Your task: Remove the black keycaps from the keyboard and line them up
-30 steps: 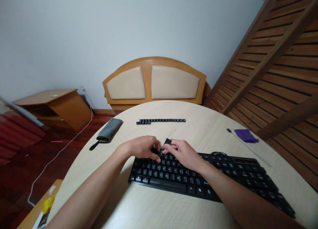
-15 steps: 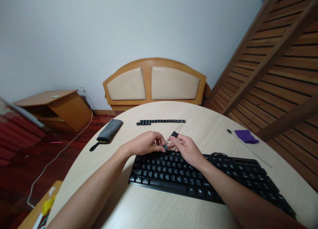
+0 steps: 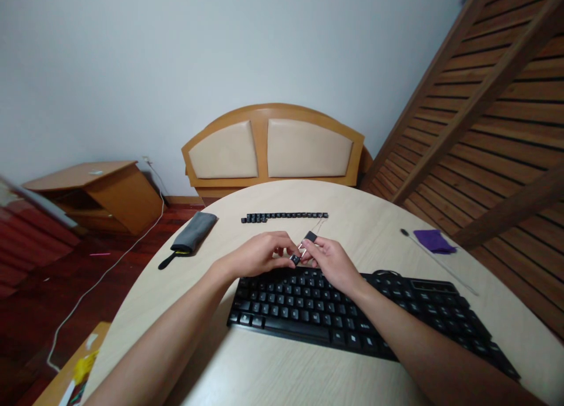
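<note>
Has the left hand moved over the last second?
Yes. Judged against the keyboard, which lies in the same place, the left hand has shifted toward the keyboard's far edge and slightly to the right.

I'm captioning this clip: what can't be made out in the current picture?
In the head view:
Keycap in the left hand: marking too small to read.
Keyboard: some keys hidden by the right arm.
Row of loose keycaps: markings too small.
Yellow item, bottom left: too blurred to identify.

Pale wall [image 3: 264, 47], dark reddish floor [image 3: 33, 321]
</note>
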A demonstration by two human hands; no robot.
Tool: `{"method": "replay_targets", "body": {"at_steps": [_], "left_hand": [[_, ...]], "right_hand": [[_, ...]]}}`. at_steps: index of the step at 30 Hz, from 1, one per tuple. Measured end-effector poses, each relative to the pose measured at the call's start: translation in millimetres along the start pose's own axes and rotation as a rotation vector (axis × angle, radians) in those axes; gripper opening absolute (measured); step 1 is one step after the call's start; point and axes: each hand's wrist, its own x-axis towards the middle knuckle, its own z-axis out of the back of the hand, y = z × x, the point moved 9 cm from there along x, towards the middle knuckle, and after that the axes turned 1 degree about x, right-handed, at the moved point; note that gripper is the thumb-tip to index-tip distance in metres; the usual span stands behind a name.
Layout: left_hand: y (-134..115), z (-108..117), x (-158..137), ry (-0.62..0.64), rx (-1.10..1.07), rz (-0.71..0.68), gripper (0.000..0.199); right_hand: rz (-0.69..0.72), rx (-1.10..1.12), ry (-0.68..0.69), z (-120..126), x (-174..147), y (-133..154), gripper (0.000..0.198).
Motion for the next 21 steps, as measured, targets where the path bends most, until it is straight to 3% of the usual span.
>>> {"method": "replay_targets", "body": {"at_steps": [8, 11, 17, 21], "left_hand": [[-10, -5, 1, 0.014, 0.0, -0.054, 0.019], [-7, 4, 2, -0.073, -0.013, -0.045, 0.021], [46, 33, -3, -0.371, 0.138, 0.13, 0.018], [82, 41, -5, -0.451, 0.306, 0.225, 0.017]], "right_hand": [[-0.039, -0.008, -0.01, 2, 0, -8, 0.048], [-0.029, -0.015, 0.014, -1, 0, -6, 0.047], [-0.061, -0.051, 0.017, -2, 1, -10, 0.043], [-0.059, -0.06, 0.024, -3, 1, -9, 0.04]]}}
